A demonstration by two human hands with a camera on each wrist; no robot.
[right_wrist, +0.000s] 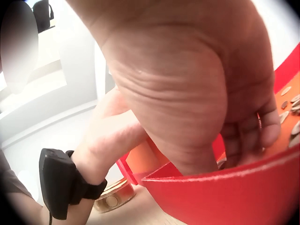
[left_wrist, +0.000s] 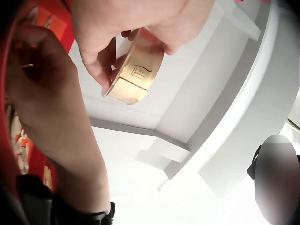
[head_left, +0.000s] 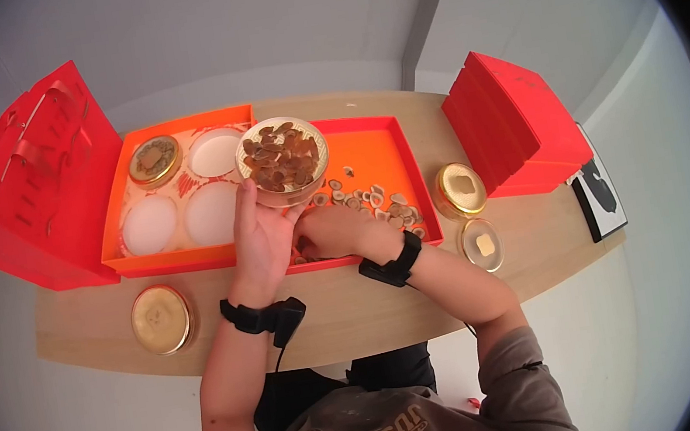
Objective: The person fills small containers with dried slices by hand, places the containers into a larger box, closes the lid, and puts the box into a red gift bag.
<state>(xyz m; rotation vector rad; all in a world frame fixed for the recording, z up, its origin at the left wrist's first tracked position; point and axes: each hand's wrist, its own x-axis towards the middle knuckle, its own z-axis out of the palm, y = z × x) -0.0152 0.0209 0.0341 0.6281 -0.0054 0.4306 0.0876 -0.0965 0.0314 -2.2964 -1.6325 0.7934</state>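
Observation:
My left hand (head_left: 264, 237) holds up a round, clear-walled tub (head_left: 293, 196) heaped with thin brown dried slices (head_left: 279, 156). Fingers and thumb grip its sides in the left wrist view, where a label shows on the tub (left_wrist: 140, 70). Just to the right and lower, my right hand (head_left: 340, 230) reaches into a shallow red box with an orange floor (head_left: 366, 146). Its fingers bend down among loose pale-rimmed slices (head_left: 376, 199). In the right wrist view a slice (right_wrist: 221, 163) lies by the thumb; I cannot tell whether the hidden fingertips pinch any.
An orange box (head_left: 174, 125) at left has round recesses, one with a gold-rimmed jar (head_left: 155, 161). A gold-lidded jar (head_left: 160, 319) stands near the front. Two gold-rimmed round pieces (head_left: 460, 190) lie at right. Red gift bags (head_left: 41, 188) and a red box (head_left: 513, 126) flank the table.

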